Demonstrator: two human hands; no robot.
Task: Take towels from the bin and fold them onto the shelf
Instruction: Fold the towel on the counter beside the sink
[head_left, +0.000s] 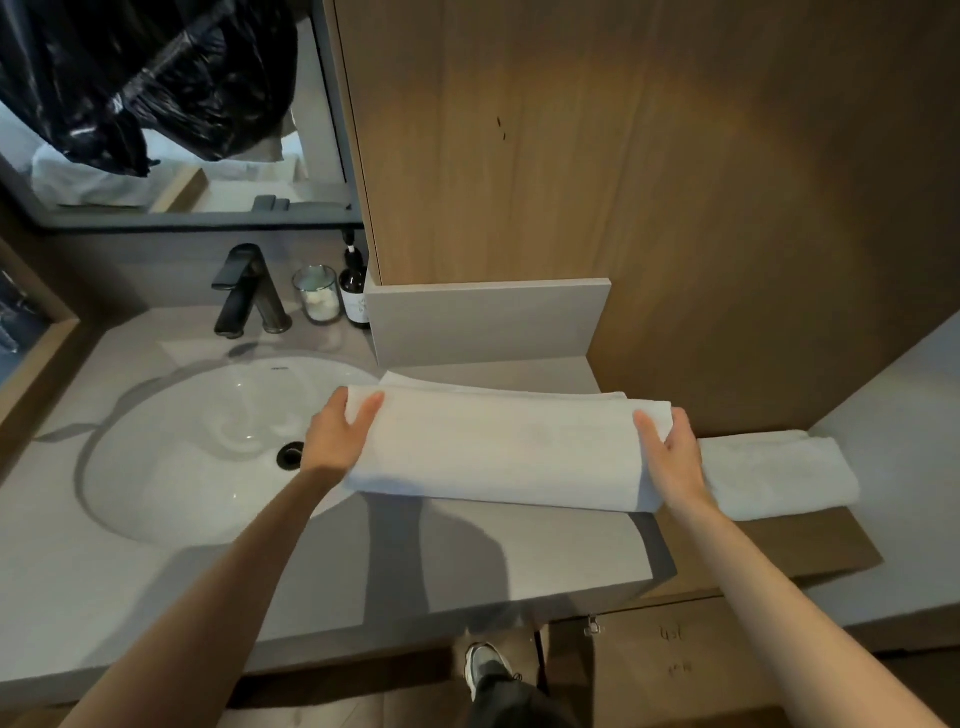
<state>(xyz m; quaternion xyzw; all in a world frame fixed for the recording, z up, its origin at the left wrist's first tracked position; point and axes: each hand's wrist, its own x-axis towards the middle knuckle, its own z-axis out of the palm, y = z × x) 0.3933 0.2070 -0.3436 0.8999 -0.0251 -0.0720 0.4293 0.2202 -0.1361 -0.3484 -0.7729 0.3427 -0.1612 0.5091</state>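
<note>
Left hand, right hand, fingers clamped on towel ends over table; finished towel on shelf; this one not yet placed.

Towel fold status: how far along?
Done: first towel lies folded on the wooden shelf. In hand: left hand and right hand grip the ends of the second towel, folded long, by the sink, not yet on the shelf. Left: set it beside the first. The bin is out of view, so how many remain I cannot tell.
</note>
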